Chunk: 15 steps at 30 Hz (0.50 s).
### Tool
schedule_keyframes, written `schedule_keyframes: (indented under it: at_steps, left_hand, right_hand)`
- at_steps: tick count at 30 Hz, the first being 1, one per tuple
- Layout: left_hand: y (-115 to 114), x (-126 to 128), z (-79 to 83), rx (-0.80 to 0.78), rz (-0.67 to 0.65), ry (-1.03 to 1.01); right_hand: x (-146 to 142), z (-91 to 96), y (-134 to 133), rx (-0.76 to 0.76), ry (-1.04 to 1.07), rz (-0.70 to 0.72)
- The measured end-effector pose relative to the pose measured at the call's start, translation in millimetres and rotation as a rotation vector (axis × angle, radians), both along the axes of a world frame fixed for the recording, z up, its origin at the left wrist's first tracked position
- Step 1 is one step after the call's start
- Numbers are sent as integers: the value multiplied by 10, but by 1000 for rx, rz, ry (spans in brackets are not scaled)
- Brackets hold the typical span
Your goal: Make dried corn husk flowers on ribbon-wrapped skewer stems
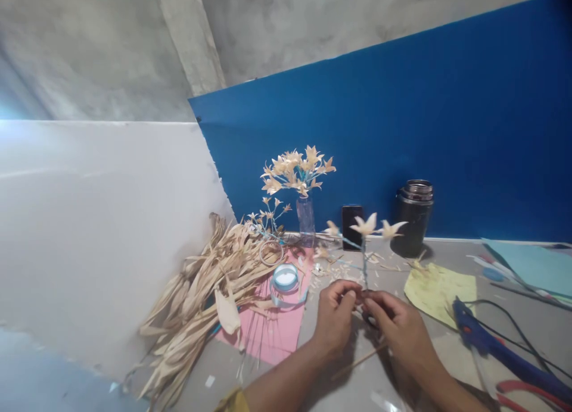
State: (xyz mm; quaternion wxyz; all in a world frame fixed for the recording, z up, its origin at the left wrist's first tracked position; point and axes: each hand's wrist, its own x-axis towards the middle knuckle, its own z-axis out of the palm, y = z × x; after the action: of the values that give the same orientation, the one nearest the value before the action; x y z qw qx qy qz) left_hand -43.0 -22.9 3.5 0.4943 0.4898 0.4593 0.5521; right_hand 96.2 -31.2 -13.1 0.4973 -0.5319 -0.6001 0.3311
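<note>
A flower stem [365,263] wrapped in light blue tape stands upright between my hands, with three pale husk-like blossoms [366,224] at its top. My left hand [334,317] pinches at the stem's lower end, and my right hand [395,325] closes on it from the other side. Fingertips hide the exact grip. Just beneath the right fingers shows a small dark curved thing [370,320] whose kind I cannot make out. A thin brown strip [360,361] slants out below the right hand.
Left lie dried corn husks [192,305], pink paper [286,334] and a light blue ribbon roll [285,277]. Behind stand a flower-filled bottle [305,221], a phone [352,227] and a black flask [412,218]. Right are yellow paper [440,290], a blue glue gun [500,352] and red-handled pliers [531,387].
</note>
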Motion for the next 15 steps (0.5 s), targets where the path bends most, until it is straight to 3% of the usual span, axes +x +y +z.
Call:
schedule_keyframes:
  at_steps: [4, 7, 15]
  left_hand:
    - [34, -2, -43, -87, -47, -97]
    - [31, 16, -56, -152, -110, -97]
    - [16, 17, -64, -51, -107, -66]
  right_hand:
    - [74, 78, 12, 17, 48, -120]
    - [89, 88, 21, 31, 65, -135]
    - [34, 58, 1, 63, 83, -82]
